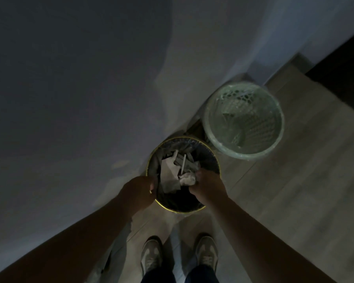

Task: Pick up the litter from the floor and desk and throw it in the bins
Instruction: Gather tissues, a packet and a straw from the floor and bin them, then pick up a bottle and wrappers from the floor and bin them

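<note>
Black bin (181, 211) holding paper scraps (169, 177), green mesh bin (261, 124) just beside

The room is dim. A plain pale wall (70, 78) takes up the left and top, meeting a floor (294, 201) of light wood-grain planks along a slanting line. Two pale lace-up shoes stand side by side on the planks, the left shoe (151, 256) and the right shoe (206, 254), with dark trouser legs (159, 277) over their heels. At far right stands a dark panel (339, 64) — door or cabinet, hard to tell.
</note>
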`<state>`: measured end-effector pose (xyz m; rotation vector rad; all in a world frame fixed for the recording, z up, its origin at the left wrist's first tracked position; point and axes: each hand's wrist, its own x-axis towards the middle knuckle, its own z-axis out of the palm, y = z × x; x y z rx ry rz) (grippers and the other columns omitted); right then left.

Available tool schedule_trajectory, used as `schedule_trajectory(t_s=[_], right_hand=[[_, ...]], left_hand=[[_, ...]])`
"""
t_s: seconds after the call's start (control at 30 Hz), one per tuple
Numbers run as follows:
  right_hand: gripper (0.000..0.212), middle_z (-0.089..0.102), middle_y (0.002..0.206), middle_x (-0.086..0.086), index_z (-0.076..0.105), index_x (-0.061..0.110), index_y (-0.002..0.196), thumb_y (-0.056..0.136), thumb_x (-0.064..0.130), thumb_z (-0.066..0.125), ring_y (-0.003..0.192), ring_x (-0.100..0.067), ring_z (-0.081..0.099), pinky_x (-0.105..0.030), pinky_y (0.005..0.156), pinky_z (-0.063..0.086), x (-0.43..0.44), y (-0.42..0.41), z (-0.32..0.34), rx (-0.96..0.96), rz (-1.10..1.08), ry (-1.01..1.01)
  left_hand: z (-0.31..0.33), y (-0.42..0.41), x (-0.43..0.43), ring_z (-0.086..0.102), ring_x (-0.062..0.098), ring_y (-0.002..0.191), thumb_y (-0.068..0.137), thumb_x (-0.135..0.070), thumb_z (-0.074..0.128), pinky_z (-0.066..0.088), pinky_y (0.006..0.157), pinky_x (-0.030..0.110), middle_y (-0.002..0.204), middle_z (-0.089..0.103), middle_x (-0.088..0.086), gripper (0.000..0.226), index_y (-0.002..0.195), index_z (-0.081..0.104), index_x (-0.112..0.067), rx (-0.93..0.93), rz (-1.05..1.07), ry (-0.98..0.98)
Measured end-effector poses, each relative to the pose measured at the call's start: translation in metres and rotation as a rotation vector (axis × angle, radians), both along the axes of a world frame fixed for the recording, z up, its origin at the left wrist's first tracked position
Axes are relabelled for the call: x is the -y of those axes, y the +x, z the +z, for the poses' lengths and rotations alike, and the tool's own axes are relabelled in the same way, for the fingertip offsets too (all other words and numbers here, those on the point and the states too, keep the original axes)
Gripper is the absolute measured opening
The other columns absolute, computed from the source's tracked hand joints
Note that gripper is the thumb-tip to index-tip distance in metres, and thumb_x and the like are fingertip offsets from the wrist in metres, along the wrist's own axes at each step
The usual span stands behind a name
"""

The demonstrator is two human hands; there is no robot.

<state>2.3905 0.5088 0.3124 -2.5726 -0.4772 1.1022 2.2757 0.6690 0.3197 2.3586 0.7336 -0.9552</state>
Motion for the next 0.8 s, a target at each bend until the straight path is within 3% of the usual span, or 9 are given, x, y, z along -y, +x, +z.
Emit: schedule_trajectory(t_s=[0.07, 0.2, 0.4, 0.63, 0.8], right_hand=[[0.029, 0.068, 0.11, -0.008, 0.066, 0.012, 0.108, 0.08, 0.017, 0.065, 0.108, -0.025, 0.06, -0.018, 0.068, 0.034, 0.005, -0.004, 0.029, 0.018, 0.051, 0.011], [0.038, 0.065, 0.119, 0.001, 0.064, 0.024, 0.118, 0.08, 0.017, 0.063, 0.116, -0.019, 0.056, -0.023, 0.086, 0.042, 0.011, -0.012, 0.111, 0.053, 0.167, 0.004], [0.035, 0.062, 0.12, -0.004, 0.059, 0.018, 0.119, 0.084, 0.02, 0.058, 0.117, -0.023, 0.055, -0.027, 0.089, 0.044, 0.014, -0.033, 0.271, 0.125, 0.39, -0.018], [0.028, 0.061, 0.118, -0.006, 0.058, 0.015, 0.114, 0.087, 0.022, 0.054, 0.114, -0.025, 0.055, -0.03, 0.089, 0.042, 0.01, -0.057, 0.436, 0.32, 0.767, 0.129], [0.04, 0.055, 0.121, 0.0, 0.051, 0.019, 0.126, 0.087, 0.025, 0.059, 0.112, -0.018, 0.052, -0.025, 0.09, 0.04, -0.001, -0.093, 0.524, 0.28, 0.953, 0.365]], left_hand=[[0.025, -0.003, 0.0, 0.055, 0.02, 0.111, 0.093, -0.023, 0.053, 0.041, 0.086, 0.025, 0.118, 0.061, 0.006, 0.027, 0.116, 0.057, -0.011, 0.001, -0.049, 0.009], [0.099, -0.011, 0.007, 0.049, 0.018, 0.12, 0.094, -0.028, 0.049, 0.037, 0.093, 0.025, 0.127, 0.054, 0.001, 0.033, 0.124, 0.051, -0.014, 0.048, -0.114, 0.046], [0.255, -0.037, 0.03, 0.043, 0.014, 0.128, 0.094, -0.032, 0.047, 0.031, 0.101, 0.023, 0.136, 0.048, 0.001, 0.041, 0.133, 0.045, -0.017, 0.135, -0.128, 0.082], [0.429, -0.092, 0.053, 0.051, 0.02, 0.119, 0.092, -0.034, 0.051, 0.038, 0.096, 0.026, 0.129, 0.054, 0.003, 0.041, 0.13, 0.047, -0.018, 0.198, 0.084, 0.248], [0.52, -0.148, 0.087, 0.053, 0.018, 0.114, 0.092, -0.036, 0.052, 0.04, 0.095, 0.027, 0.125, 0.055, 0.001, 0.04, 0.128, 0.048, -0.019, 0.276, 0.376, 0.38]])
